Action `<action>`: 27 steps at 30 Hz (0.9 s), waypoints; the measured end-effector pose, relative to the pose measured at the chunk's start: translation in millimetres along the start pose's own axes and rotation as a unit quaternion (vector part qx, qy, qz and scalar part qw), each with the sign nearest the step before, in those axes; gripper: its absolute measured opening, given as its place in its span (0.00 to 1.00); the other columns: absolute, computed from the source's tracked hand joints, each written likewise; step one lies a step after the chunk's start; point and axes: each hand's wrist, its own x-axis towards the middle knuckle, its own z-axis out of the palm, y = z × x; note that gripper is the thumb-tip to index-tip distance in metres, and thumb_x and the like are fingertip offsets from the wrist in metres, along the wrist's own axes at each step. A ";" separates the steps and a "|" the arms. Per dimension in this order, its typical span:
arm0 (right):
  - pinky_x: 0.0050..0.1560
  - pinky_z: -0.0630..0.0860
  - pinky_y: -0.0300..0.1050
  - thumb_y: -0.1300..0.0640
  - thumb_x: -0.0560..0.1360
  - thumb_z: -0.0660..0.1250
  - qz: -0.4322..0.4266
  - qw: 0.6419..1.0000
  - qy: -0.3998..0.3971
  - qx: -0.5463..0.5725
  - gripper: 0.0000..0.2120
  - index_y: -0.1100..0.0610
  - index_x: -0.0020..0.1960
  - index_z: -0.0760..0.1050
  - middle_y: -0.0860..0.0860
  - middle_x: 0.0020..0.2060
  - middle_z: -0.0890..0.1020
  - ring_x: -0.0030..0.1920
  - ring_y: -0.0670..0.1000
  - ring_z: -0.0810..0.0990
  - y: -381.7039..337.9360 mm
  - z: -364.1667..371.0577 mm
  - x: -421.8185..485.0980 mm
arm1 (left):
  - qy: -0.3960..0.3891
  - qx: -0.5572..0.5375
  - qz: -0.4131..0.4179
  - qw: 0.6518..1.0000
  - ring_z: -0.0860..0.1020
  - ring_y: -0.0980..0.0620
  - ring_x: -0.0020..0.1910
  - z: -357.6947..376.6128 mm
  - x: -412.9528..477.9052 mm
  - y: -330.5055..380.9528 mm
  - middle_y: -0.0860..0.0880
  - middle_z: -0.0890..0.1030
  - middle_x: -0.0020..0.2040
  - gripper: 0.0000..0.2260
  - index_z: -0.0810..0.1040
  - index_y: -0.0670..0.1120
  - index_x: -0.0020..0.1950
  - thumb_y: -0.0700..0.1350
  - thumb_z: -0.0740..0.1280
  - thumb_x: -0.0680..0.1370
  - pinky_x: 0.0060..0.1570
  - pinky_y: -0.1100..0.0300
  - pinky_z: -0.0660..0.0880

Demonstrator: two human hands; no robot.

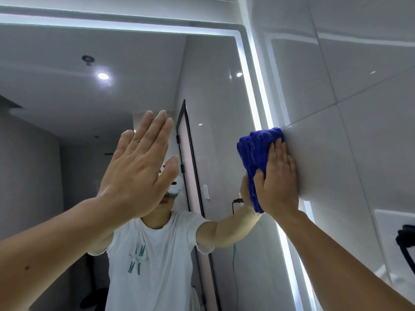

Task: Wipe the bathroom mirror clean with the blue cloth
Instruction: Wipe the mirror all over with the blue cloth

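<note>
Blue cloth (253, 153) pressed under right hand (278, 182).

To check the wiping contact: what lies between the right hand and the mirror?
Head view: the blue cloth lies under the flat right hand, at the lit edge of the mirror.

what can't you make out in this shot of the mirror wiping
Head view:
- Surface under the folded blue cloth: covered by it and the right hand.
- Left hand palm contact with the light-edged wall mirror: hidden by the hand's back.
- Black object, right edge: cut off by the frame.
- Mirror's bottom: below the frame.
</note>
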 end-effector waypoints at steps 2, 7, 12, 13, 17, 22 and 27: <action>0.77 0.53 0.53 0.55 0.80 0.57 0.002 1.000 -0.002 0.012 0.30 0.64 0.78 0.52 0.59 0.78 0.57 0.78 0.58 0.55 2.0 1.1 -9.8 | -0.009 -0.009 -0.002 1.000 0.42 0.53 0.79 -1.8 -6.1 -0.2 0.51 0.45 0.81 0.30 0.46 0.47 0.80 0.61 0.35 0.81 0.77 0.47 0.46; 0.77 0.53 0.53 0.53 0.77 0.52 0.018 0.999 -0.005 0.043 0.32 0.63 0.79 0.53 0.58 0.78 0.56 0.78 0.56 0.54 8.4 2.7 -34.5 | -0.033 -0.028 -0.017 0.999 0.37 0.57 0.78 -7.6 -19.8 0.5 0.53 0.41 0.80 0.30 0.43 0.50 0.79 0.62 0.34 0.80 0.76 0.55 0.38; 0.75 0.57 0.57 0.50 0.74 0.51 0.052 0.994 0.041 0.090 0.33 0.61 0.77 0.59 0.57 0.77 0.60 0.77 0.57 0.57 8.4 10.7 -56.3 | -0.042 -0.036 -0.010 0.998 0.36 0.58 0.78 -14.7 -28.6 -7.7 0.53 0.41 0.80 0.29 0.43 0.50 0.79 0.60 0.37 0.80 0.76 0.55 0.37; 0.74 0.59 0.58 0.50 0.74 0.52 0.068 0.992 0.050 0.096 0.33 0.61 0.77 0.60 0.57 0.77 0.61 0.77 0.58 0.58 4.1 12.4 -57.5 | -0.038 -0.034 -0.005 0.999 0.37 0.57 0.78 -16.1 -30.0 -12.0 0.53 0.42 0.80 0.29 0.43 0.49 0.79 0.60 0.37 0.80 0.76 0.55 0.38; 0.70 0.64 0.59 0.52 0.76 0.52 0.083 0.990 0.060 0.100 0.31 0.58 0.78 0.58 0.56 0.77 0.60 0.76 0.59 0.61 -33.0 18.8 -77.5 | -0.025 -0.028 -0.002 0.999 0.40 0.55 0.79 -22.4 -35.8 -32.1 0.51 0.44 0.81 0.30 0.44 0.48 0.79 0.61 0.35 0.80 0.77 0.49 0.43; 0.73 0.57 0.57 0.53 0.78 0.52 0.106 0.990 0.048 0.084 0.30 0.57 0.79 0.55 0.56 0.78 0.58 0.77 0.59 0.56 -82.3 18.8 -99.1 | -0.028 -0.038 -0.021 0.999 0.39 0.56 0.78 -27.7 -49.0 -49.7 0.52 0.43 0.81 0.29 0.45 0.48 0.80 0.58 0.40 0.80 0.77 0.47 0.44; 0.74 0.54 0.57 0.54 0.78 0.53 0.095 0.990 0.041 0.094 0.30 0.60 0.78 0.55 0.58 0.78 0.57 0.78 0.58 0.55 -141.4 9.2 -114.9 | -0.062 -0.050 -0.049 0.996 0.35 0.57 0.77 -35.4 -78.1 -66.0 0.53 0.39 0.80 0.29 0.41 0.49 0.80 0.59 0.39 0.80 0.77 0.50 0.40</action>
